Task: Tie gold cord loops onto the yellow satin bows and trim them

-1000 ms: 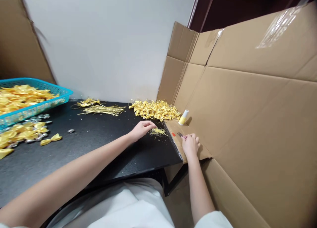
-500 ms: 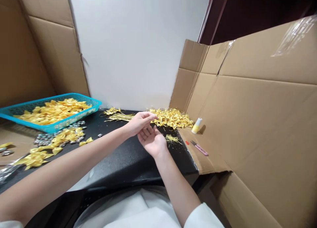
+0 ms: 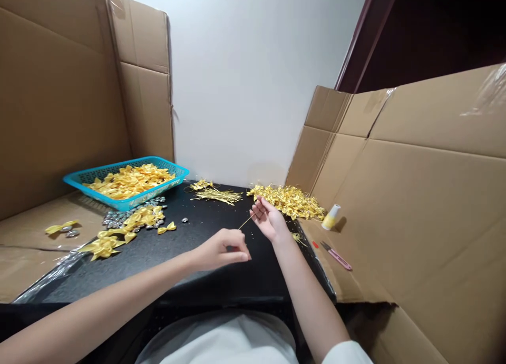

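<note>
A thin gold cord (image 3: 245, 223) runs between my two hands above the black tabletop. My left hand (image 3: 227, 249) is closed, with the cord's lower end going in at its curled fingers. Higher and to the right, my right hand (image 3: 269, 220) has its palm turned up and its fingers curled, gripping the cord's other end near the fingertips. Whether anything small hangs on the cord is hidden by the fingers. Behind them lie a bundle of gold cords (image 3: 219, 196) and a heap of small gold bows (image 3: 290, 200).
A blue basket (image 3: 126, 203) of yellow ribbon bows stands back left. Before it lie loose yellow bows (image 3: 105, 245) and silver beads (image 3: 114, 217). Pink thread snips (image 3: 338, 257) and a yellow thread spool (image 3: 331, 217) sit on cardboard (image 3: 351, 285) at right. Cardboard walls rise both sides.
My hands, close together before, have drawn apart: the left came down toward me, and the cord between them now shows. The camera view has shifted left.
</note>
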Motion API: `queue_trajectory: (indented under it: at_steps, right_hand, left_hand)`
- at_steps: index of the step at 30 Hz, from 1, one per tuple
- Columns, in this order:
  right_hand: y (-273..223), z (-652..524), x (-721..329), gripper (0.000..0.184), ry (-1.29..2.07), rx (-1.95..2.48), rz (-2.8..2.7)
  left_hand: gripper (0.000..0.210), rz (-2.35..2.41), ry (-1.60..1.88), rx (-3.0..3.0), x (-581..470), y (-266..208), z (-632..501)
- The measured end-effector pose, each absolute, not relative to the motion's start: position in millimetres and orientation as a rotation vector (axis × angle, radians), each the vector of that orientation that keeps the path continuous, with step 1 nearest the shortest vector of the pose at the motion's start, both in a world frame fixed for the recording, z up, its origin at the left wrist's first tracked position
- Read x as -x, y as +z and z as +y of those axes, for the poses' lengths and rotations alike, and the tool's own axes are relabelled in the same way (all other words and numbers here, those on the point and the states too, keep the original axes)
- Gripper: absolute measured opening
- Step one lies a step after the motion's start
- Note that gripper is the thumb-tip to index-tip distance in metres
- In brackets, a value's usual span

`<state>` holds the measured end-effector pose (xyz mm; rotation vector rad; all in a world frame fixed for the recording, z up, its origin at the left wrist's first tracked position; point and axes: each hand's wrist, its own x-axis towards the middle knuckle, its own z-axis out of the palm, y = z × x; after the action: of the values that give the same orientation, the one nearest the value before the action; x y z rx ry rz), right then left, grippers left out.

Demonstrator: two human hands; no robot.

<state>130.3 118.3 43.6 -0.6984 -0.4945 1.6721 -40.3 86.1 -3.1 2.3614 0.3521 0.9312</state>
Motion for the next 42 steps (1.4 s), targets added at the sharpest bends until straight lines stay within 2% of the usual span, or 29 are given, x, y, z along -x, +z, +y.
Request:
queue_trajectory:
  at_steps: [3,7,15,16,19,20,24,26,29,34,42]
  right_hand:
    - [43,129,-128,0.019,1.636,0.799,-0.596]
    - [38,142,-124,0.014,1.686,0.882,-0.732]
    - [8,166,-111,0.003,1.596,1.01,-0.806]
    - [3,168,-110,0.003,1.567,1.006,-0.787]
    - [-12,173,-109,0.009,1.478,0.991,-0.743]
    - [-16,174,-109,0.011,1.449,0.988,-0.736]
    - [-29,178,-110,0.019,1.315,0.957,-0.73]
    - [-33,180,-112,0.022,1.247,0.938,-0.737]
    - [-38,182,-113,0.022,1.196,0.935,-0.752]
    - [-41,181,-117,0.012,1.214,0.964,-0.774]
    - [-46,177,-113,0.012,1.269,0.991,-0.877]
  left_hand:
    - [0.018,0.21,0.821,-2.598,43,-13,81]
    - [0.02,0.141,0.664,-2.776,43,-22,76]
    - [0.018,0.15,0.532,-2.821,39,-31,69]
    - [0.02,0.206,0.526,-2.826,42,-30,69]
    - [0.056,0.428,0.489,-2.851,60,-28,73]
    - [0.061,0.517,0.484,-2.863,69,-27,77]
    - [0.028,1.045,0.621,-2.889,114,-22,108]
    - [0.023,1.416,0.628,-2.848,139,-18,127]
    - [0.022,1.805,0.431,-2.774,167,-11,151]
    - [0.023,1.839,0.169,-2.7,178,-9,167]
    - [0.015,1.811,0.39,-2.523,180,-10,176]
